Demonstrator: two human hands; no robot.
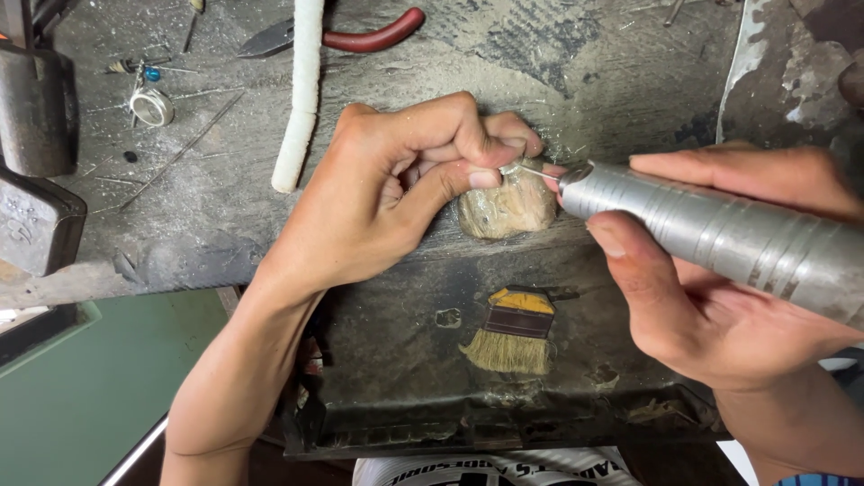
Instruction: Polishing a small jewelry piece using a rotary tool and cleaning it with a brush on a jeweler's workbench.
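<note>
My left hand [396,184] pinches a small silver piece [509,168] between thumb and fingers, resting it on a worn wooden bench peg [508,209]. My right hand [711,297] grips a grey metal rotary handpiece [720,234]. Its thin bit [540,173] points left and touches the small piece at my left fingertips.
A dark, dusty workbench [585,63] holds red-handled pliers [360,38], a white cylindrical stick [300,99], a silver ring [151,106], thin wires and metal blocks [34,117] at the left. Below, a black catch tray [405,360] holds a small brush [513,333].
</note>
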